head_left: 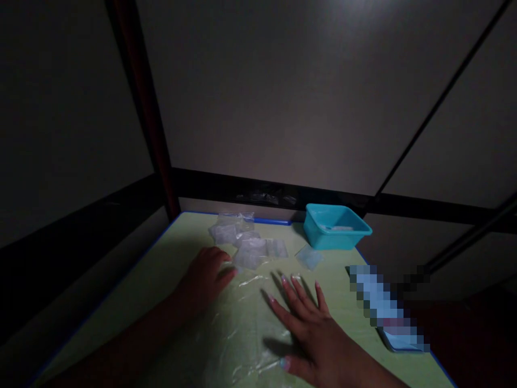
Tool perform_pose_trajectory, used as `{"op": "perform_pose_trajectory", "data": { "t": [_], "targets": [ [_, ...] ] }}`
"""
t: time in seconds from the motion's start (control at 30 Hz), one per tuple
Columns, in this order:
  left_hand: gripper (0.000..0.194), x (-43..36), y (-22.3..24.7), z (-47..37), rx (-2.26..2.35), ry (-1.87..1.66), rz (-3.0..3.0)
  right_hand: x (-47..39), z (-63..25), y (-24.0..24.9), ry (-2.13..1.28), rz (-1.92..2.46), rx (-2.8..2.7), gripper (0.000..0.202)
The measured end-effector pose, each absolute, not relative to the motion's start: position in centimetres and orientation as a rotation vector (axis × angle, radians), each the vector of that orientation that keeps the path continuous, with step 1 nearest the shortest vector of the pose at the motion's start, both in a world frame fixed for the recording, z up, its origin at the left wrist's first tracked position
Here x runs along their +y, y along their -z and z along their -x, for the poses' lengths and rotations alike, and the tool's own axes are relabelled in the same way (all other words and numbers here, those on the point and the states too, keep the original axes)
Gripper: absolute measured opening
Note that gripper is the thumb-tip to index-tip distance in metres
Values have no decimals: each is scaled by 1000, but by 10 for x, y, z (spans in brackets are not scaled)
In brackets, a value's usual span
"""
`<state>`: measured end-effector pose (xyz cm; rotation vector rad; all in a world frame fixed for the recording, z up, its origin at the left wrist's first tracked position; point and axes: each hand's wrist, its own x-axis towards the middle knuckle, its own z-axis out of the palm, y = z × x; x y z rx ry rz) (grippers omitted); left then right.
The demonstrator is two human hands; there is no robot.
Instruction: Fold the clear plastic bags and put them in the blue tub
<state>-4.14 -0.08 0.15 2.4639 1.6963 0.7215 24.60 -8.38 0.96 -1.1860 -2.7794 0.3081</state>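
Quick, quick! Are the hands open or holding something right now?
Left hand: loosely curled beside the small clear plastic bags; can't tell if it holds anything.
Right hand: open, fingers spread by the wrinkled clear plastic sheet, holding nothing.

Dim, apparently lit from above

You have two bare hands, one left hand (208, 275) and one right hand (313, 326); one table (161, 250), one turquoise plastic tub (333, 240), one large clear plastic sheet (238, 318), one separate small packet (309, 257), and several overlapping small clear plastic bags (250, 250), which you cannot count exactly
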Motion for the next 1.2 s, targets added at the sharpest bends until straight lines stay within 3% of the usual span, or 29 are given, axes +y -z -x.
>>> {"op": "perform_pose_trajectory", "data": {
  "t": [0.17, 0.33, 0.77, 1.0, 1.2],
  "targets": [
    [30, 11, 7, 49, 1868, -673, -2367, -77, -244, -12, -334, 1216, -2738, 77],
    [16, 4, 0, 37, 1869, -569, -2317, -74, -242, -11, -521, 1211, -2781, 78],
    [20, -4, -16, 40, 1312, -828, -1946, -74, -240, -17, -630, 1284, -2772, 78],
    [16, -19, -19, 33, 975, -620, -2093, -74, -240, -16, -615, 1294, -2766, 76],
    [36, -19, -14, 30, 1071, -581, -2347, -74, -240, -17, -613, 1292, -2764, 75]
  ]
}}
